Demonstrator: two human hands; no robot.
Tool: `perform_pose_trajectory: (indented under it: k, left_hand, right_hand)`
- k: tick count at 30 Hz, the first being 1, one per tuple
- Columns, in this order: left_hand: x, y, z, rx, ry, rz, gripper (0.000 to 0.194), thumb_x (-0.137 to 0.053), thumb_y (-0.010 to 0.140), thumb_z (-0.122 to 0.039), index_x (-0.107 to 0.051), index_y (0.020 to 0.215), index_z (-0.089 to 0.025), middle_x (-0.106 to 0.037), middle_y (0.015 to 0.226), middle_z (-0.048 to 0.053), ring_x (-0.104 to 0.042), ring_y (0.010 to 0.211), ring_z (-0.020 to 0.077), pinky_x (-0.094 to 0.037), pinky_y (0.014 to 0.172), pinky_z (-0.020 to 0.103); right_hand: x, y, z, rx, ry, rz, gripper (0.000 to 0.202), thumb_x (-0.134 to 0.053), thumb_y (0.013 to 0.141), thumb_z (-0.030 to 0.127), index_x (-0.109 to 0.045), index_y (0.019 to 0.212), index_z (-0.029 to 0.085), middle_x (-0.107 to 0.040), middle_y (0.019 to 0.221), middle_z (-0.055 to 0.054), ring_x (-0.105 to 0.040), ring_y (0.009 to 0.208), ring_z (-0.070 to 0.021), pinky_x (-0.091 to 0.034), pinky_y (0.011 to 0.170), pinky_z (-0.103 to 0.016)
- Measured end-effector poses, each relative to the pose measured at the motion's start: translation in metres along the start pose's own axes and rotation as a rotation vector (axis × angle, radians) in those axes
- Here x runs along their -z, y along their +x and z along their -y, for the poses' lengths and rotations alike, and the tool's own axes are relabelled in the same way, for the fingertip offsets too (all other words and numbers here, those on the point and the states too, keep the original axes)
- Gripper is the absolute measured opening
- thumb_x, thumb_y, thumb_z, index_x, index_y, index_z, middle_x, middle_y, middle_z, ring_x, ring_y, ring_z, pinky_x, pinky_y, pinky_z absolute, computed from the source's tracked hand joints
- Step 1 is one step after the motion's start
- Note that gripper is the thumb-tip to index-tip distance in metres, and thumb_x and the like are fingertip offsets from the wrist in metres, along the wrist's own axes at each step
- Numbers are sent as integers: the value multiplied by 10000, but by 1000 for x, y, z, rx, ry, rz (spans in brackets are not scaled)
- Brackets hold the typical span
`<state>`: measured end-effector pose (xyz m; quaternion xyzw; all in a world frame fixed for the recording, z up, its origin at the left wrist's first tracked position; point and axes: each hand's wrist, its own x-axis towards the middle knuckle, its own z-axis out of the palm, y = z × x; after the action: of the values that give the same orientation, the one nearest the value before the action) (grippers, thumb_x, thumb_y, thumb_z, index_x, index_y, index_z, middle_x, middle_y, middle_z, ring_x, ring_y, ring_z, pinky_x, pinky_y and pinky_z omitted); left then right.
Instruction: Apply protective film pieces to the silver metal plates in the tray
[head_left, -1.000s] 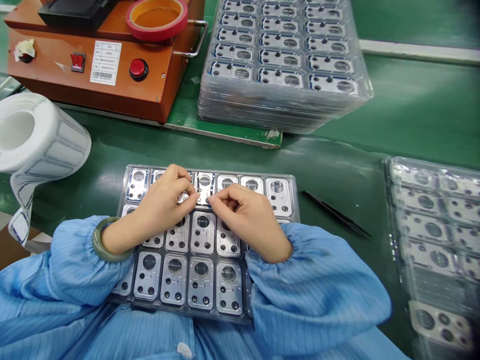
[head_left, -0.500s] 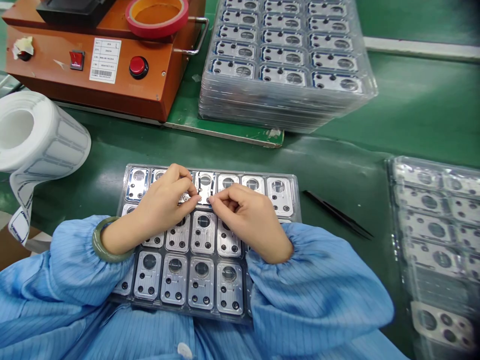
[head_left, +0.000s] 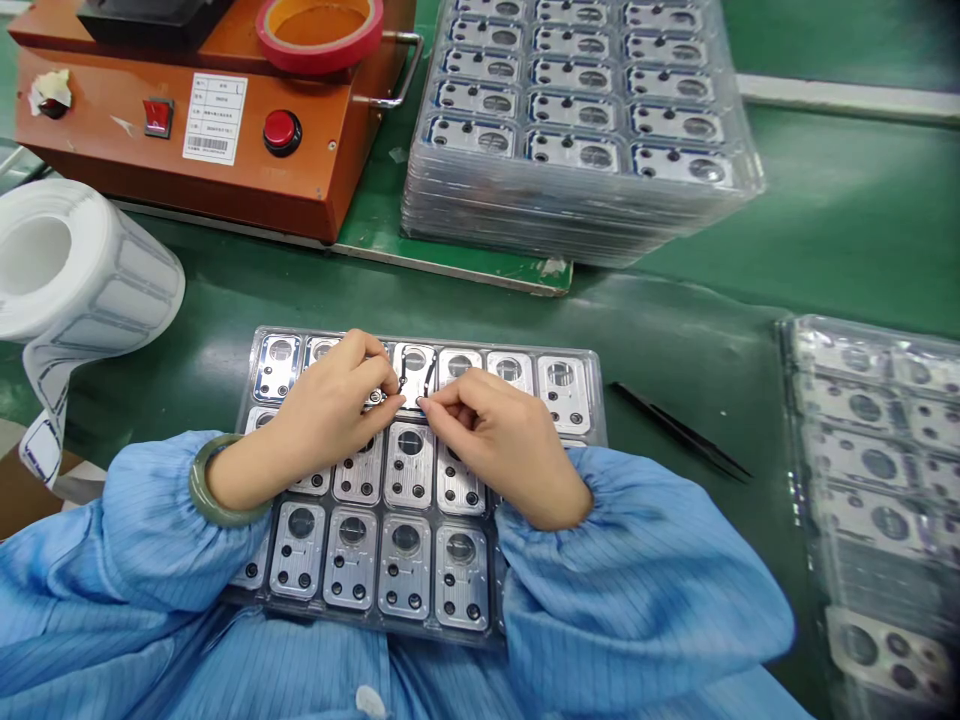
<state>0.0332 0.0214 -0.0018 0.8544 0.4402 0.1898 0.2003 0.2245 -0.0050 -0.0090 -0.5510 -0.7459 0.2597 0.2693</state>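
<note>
A green bench [head_left: 675, 335] fills the scene. At the middle, in the far row of a clear tray [head_left: 360, 617], a thin dark frame [head_left: 430, 371] sits over a metal plate [head_left: 415, 366]. Its long axis runs near to far — straight away from the fingertips, which meet its near end. The left hand [head_left: 346, 388] is at the near left corner, the right hand [head_left: 491, 428] at the near right, about equally close. Each has thumb and forefinger closed together, seemingly pinching the frame's edge; the exact contact is too small to tell. Right of the tray lie black tweezers [head_left: 679, 428], then a second tray [head_left: 874, 570]. At the far side stands a tray stack [head_left: 570, 210]; far left, an orange machine [head_left: 255, 195] — and, nearer, a white label roll [head_left: 142, 270].
</note>
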Motion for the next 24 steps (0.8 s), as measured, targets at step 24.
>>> perform_pose_trajectory:
  k: [24]
  left_hand:
    - [0, -4, 5, 39, -295, -28, 66, -578, 847, -246, -563, 839, -183, -513, 955, 41, -537, 827, 151, -474, 739, 308]
  right_hand:
    - [-1, -4, 1, -167, 274, -71, 122, -586, 835, 307, -607, 775, 203, -626, 687, 9, -577, 620, -133, -445, 583, -257]
